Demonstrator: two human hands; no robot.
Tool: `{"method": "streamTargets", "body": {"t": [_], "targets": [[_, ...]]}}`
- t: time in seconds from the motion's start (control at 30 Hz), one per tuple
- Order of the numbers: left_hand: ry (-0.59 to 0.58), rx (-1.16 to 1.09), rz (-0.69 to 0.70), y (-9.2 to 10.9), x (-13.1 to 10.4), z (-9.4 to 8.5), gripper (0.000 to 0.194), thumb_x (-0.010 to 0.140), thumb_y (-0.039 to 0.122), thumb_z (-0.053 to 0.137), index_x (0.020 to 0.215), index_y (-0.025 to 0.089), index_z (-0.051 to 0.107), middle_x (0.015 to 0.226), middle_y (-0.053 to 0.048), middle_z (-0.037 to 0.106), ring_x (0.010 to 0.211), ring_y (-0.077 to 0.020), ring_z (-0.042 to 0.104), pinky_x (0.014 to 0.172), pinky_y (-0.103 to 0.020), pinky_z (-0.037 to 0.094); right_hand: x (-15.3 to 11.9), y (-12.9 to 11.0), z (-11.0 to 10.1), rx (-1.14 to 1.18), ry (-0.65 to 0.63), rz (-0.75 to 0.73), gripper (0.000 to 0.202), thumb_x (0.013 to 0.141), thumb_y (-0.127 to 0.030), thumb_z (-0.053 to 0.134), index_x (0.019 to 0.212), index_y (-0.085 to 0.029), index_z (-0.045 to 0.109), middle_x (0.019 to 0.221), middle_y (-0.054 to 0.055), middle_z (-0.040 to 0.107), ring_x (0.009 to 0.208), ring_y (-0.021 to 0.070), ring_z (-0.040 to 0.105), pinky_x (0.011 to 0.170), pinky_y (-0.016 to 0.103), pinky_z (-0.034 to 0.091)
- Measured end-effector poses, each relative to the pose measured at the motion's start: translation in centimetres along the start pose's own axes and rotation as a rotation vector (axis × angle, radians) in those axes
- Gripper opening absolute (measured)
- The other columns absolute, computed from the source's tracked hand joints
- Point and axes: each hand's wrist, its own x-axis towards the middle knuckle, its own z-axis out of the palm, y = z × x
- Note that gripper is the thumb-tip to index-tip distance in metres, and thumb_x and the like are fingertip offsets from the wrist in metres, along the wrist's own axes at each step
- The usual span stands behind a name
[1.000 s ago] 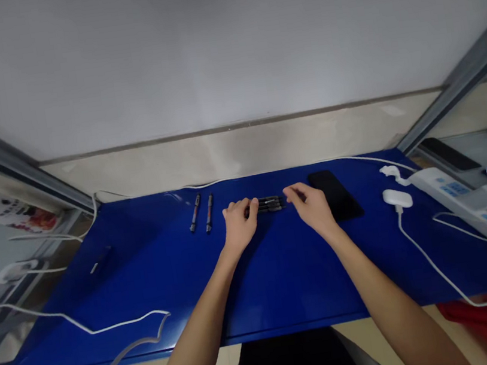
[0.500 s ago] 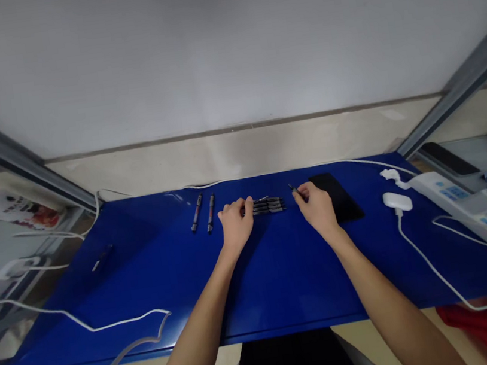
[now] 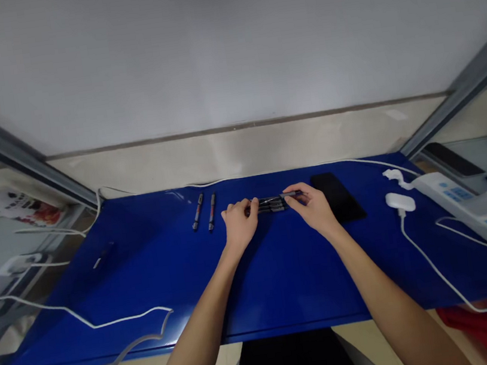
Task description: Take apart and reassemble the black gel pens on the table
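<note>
Several dark pens [image 3: 271, 207] lie side by side on the blue tabletop, their tips pointing sideways. My left hand [image 3: 240, 222] is closed around their left ends, which its fingers partly hide. Between the thumb and fingers of my right hand [image 3: 314, 207] is another pen [image 3: 289, 195], held level along the far side of the row; whether it touches the row I cannot tell. Left of my left hand, two pens with reddish markings, a near one [image 3: 212, 212] and a farther one [image 3: 197, 212], lie apart from the row.
A black flat pad [image 3: 337, 196] lies beyond my right hand. Farther right are a white earbud-style case [image 3: 400, 201] on a cable and a white power strip [image 3: 454, 195]. A dark pen-like item [image 3: 103, 256] and a white cable [image 3: 122, 321] are at left. A wall closes the back.
My right hand has moved left and turned its pen from slanted to level, bringing it over to the row. My left hand stays at the row's left ends.
</note>
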Motion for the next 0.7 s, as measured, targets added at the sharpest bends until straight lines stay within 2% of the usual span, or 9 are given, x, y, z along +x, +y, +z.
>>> {"method": "streamTargets", "body": {"t": [0.13,0.3,0.4,0.5,0.57,0.63,0.7], "targets": [[-0.041,0.013,0.052,0.2,-0.3,0.1,0.044,0.099,0.047,0.037,0.072,0.019,0.057,0.072,-0.003,0.064,0.079,-0.0201,0.053,0.072,-0.031,0.025,-0.1,-0.1,0.2,-0.090,-0.063,-0.065,0.018,0.086,-0.033,0.064,0.098,-0.020,0.068,0.092,0.006,0.069,0.076,0.0183,0.065,0.069,0.031,0.052],[-0.124,-0.027,0.275,1.1,-1.1,-0.5,0.033,0.097,0.050,0.043,0.098,0.023,0.062,0.095,-0.003,0.068,0.093,-0.0217,0.051,0.080,-0.035,0.028,-0.2,0.0,0.6,-0.134,-0.136,-0.105,0.021,0.089,-0.038,0.061,0.096,-0.021,0.070,0.091,0.005,0.072,0.075,0.0179,0.066,0.069,0.030,0.050],[-0.153,-0.040,0.338,1.4,-1.3,-0.8,0.033,0.097,0.049,0.044,0.116,0.027,0.060,0.103,-0.004,0.067,0.095,-0.0214,0.050,0.082,-0.036,0.028,-0.4,-0.1,0.7,-0.218,-0.141,-0.060,0.029,0.090,-0.045,0.057,0.084,-0.020,0.071,0.071,0.003,0.069,0.059,0.0161,0.061,0.056,0.027,0.045],[-0.164,-0.025,0.379,1.3,-1.3,-0.8,0.034,0.100,0.046,0.038,0.120,0.032,0.061,0.103,-0.004,0.066,0.095,-0.0212,0.049,0.084,-0.037,0.028,-0.6,-0.4,0.8,-0.281,-0.144,-0.012,0.045,0.094,-0.050,0.048,0.066,-0.019,0.066,0.052,0.000,0.059,0.046,0.0138,0.051,0.049,0.027,0.038],[-0.160,-0.004,0.355,1.2,-1.2,-0.7,0.035,0.101,0.045,0.035,0.117,0.031,0.063,0.101,-0.004,0.065,0.096,-0.0213,0.048,0.084,-0.037,0.027,-0.7,-0.7,1.0,-0.236,-0.147,-0.011,0.041,0.093,-0.051,0.049,0.073,-0.020,0.067,0.057,0.001,0.062,0.050,0.0149,0.055,0.051,0.027,0.041],[-0.157,0.012,0.308,1.1,-1.1,-0.7,0.038,0.102,0.044,0.031,0.114,0.029,0.065,0.099,-0.005,0.065,0.096,-0.0215,0.049,0.084,-0.037,0.028,-0.7,-0.8,1.0,-0.177,-0.145,-0.034,0.033,0.090,-0.051,0.054,0.090,-0.021,0.067,0.070,0.002,0.067,0.059,0.0167,0.061,0.056,0.027,0.045],[-0.170,0.005,0.292,1.2,-1.1,-0.8,0.038,0.102,0.044,0.032,0.115,0.029,0.064,0.102,-0.005,0.066,0.096,-0.0217,0.049,0.085,-0.037,0.028,-0.7,-0.8,1.1,-0.188,-0.134,-0.054,0.030,0.089,-0.050,0.056,0.091,-0.021,0.065,0.074,0.002,0.069,0.061,0.0170,0.061,0.057,0.027,0.045]]}}
